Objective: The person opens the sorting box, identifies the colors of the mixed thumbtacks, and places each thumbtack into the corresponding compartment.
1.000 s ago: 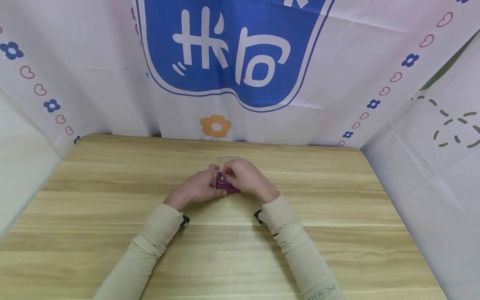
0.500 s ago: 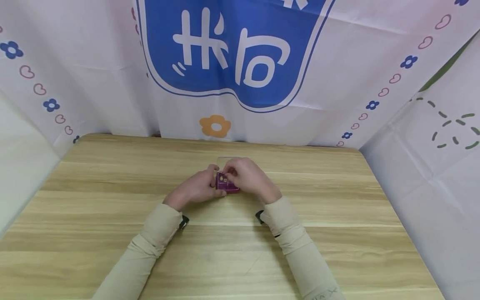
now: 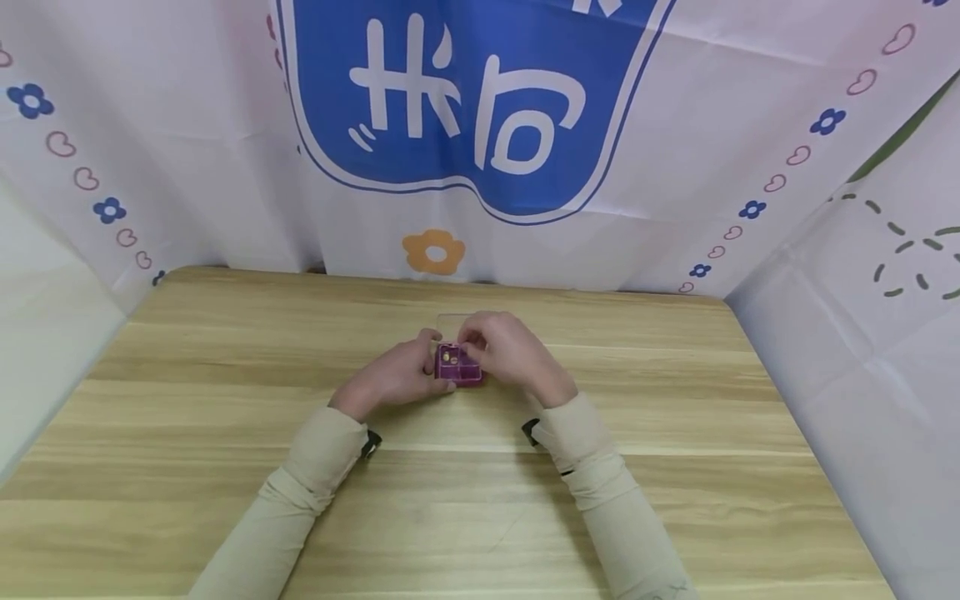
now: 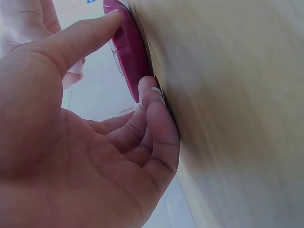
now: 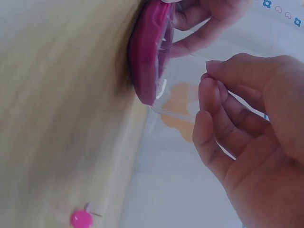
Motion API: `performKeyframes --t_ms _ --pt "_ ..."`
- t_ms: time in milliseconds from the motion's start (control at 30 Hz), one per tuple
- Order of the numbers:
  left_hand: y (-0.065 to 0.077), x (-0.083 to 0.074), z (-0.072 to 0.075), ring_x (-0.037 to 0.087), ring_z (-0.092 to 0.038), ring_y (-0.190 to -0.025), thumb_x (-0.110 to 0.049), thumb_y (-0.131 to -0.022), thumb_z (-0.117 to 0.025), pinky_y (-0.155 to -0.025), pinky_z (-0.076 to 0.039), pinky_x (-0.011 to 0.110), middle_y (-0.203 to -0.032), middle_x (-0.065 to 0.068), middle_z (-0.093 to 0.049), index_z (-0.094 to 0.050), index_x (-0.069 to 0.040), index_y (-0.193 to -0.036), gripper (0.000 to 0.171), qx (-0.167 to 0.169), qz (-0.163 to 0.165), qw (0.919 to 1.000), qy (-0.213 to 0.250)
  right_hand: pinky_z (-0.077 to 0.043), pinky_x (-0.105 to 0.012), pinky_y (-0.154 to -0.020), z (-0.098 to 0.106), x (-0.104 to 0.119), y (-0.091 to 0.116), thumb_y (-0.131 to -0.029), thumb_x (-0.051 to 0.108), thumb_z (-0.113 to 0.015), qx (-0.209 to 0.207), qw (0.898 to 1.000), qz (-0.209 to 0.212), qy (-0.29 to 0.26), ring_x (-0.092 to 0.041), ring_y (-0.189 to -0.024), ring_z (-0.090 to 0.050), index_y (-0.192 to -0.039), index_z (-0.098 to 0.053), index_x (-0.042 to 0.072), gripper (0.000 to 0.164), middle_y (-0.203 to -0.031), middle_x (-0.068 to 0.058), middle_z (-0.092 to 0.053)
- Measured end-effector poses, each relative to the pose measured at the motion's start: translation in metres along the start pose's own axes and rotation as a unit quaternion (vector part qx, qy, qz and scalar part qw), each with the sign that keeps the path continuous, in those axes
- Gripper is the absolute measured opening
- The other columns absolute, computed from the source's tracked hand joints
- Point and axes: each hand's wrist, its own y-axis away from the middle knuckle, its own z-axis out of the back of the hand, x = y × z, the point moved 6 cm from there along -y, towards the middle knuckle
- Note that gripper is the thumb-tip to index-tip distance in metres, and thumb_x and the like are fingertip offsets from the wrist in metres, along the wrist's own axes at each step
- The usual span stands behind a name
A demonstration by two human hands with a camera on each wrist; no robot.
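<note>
A small magenta compartment box point(image 3: 459, 371) with its clear lid point(image 3: 450, 320) raised at the back lies on the table. Small yellowish pieces point(image 3: 450, 358) are in its left compartment. My left hand point(image 3: 405, 371) grips the box from the left, thumb on the near side. In the left wrist view its thumb point(image 4: 95, 35) lies along the magenta wall. My right hand point(image 3: 506, 350) hovers over the box's right side, thumb and index fingertips close together point(image 5: 209, 73). Nothing shows between those fingertips, and whether they pinch something tiny is unclear. A pink round earring point(image 5: 81, 218) with a thin metal post lies on the table.
The wooden table point(image 3: 337, 517) spreads around both arms. A white printed cloth point(image 3: 225, 167) hangs right behind its back edge, with more cloth at both sides. The right hand covers part of the table beyond it.
My right hand has moved slightly right, away from the left compartment, uncovering more of the box and a second yellowish piece. The left hand keeps its grip on the box.
</note>
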Motion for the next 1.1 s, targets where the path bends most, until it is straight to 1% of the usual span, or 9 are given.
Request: performKeyframes --t_ms 233,467,567,633,767,933,1100 --pt "-0.001 0.002 0.000 0.018 -0.057 -0.072 -0.036 -0.079 -0.075 -0.068 -0.050 0.036 -0.088 0.008 -0.061 -0.022 0.000 -0.142 0.090 -0.002 0.000 1.0000 0.002 -0.051 -0.026 -0.071 0.018 -0.005 0.012 -0.084 0.006 -0.067 -0.014 1.000 -0.010 -0.003 -0.007 -0.076 -0.056 -0.093 -0.070 0.008 0.010 -0.087 0.001 -0.066" --pt "-0.003 0.001 0.000 0.018 -0.057 -0.072 -0.038 -0.079 -0.074 -0.068 -0.050 0.035 -0.088 0.008 -0.061 -0.022 -0.002 -0.143 0.090 -0.002 0.015 0.9999 -0.006 -0.052 -0.028 -0.071 0.033 -0.018 0.029 -0.084 0.006 -0.068 -0.028 1.000 -0.012 -0.004 -0.007 -0.075 -0.057 -0.091 -0.071 0.007 0.008 -0.085 0.000 -0.067" --pt "-0.002 0.000 -0.001 0.019 -0.056 -0.072 -0.038 -0.080 -0.074 -0.068 -0.049 0.036 -0.088 0.008 -0.061 -0.022 -0.001 -0.143 0.090 -0.001 0.013 0.9999 -0.005 -0.053 -0.028 -0.069 0.035 -0.026 0.039 -0.084 0.005 -0.068 -0.024 0.999 -0.022 -0.006 -0.008 -0.074 -0.057 -0.091 -0.071 0.006 0.007 -0.083 0.000 -0.067" --pt "-0.002 -0.001 -0.001 0.019 -0.056 -0.072 -0.038 -0.080 -0.074 -0.068 -0.050 0.036 -0.088 0.009 -0.061 -0.022 0.000 -0.143 0.090 -0.001 0.011 0.9999 -0.004 -0.053 -0.028 -0.067 0.035 -0.034 0.048 -0.085 0.005 -0.067 -0.017 0.999 -0.037 -0.009 -0.008 -0.070 -0.058 -0.091 -0.071 0.005 0.007 -0.082 0.000 -0.066" --pt "0.000 -0.002 -0.001 0.020 -0.057 -0.076 -0.037 -0.080 -0.074 -0.073 -0.050 0.039 -0.092 0.012 -0.061 -0.023 0.000 -0.143 0.089 -0.006 0.006 1.0000 0.001 -0.053 -0.029 -0.065 0.037 -0.051 0.066 -0.085 0.005 -0.066 -0.015 0.998 -0.060 -0.005 -0.008 -0.069 -0.057 -0.091 -0.070 0.004 0.008 -0.081 0.001 -0.064" --pt "0.001 -0.002 -0.001 0.022 -0.058 -0.082 -0.035 -0.080 -0.074 -0.079 -0.050 0.042 -0.100 0.017 -0.061 -0.023 -0.001 -0.143 0.088 -0.009 0.010 0.9998 0.011 -0.052 -0.033 -0.066 0.041 -0.065 0.083 -0.085 0.006 -0.067 -0.022 0.998 -0.065 -0.006 -0.011 -0.072 -0.056 -0.088 -0.070 0.004 0.005 -0.081 0.000 -0.064" --pt "0.000 -0.002 -0.002 0.021 -0.058 -0.082 -0.034 -0.080 -0.074 -0.080 -0.050 0.042 -0.102 0.018 -0.062 -0.022 0.000 -0.143 0.088 -0.007 0.007 0.9999 0.012 -0.052 -0.032 -0.064 0.039 -0.076 0.094 -0.083 0.007 -0.068 -0.010 0.997 -0.080 0.001 -0.011 -0.070 -0.056 -0.086 -0.070 0.006 0.003 -0.079 0.001 -0.064"
